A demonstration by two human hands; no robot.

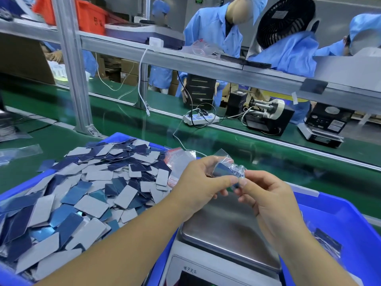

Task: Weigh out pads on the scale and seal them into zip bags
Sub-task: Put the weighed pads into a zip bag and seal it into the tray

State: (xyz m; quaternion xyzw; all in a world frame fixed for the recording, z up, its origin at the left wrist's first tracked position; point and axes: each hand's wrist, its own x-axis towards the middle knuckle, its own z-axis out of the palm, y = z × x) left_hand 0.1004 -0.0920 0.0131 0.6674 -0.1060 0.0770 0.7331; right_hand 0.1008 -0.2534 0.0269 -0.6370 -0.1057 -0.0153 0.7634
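One scale (222, 234) under two hands (198, 182) (268, 201), each grip pinching one zip bag (226, 171) of pads.

A black fan (285, 21) is mounted above the green conveyor belt (127, 120); a white power strip (201, 119) is laid on it

Brightly and evenly lit from overhead, with soft shadow under the hands (237, 188) on the steel scale pan (226, 228), faint glare on the blue pads (82, 193) and clear bag (228, 168), wide-angle bending of the shelf rail (206, 62), and motion blur top left.
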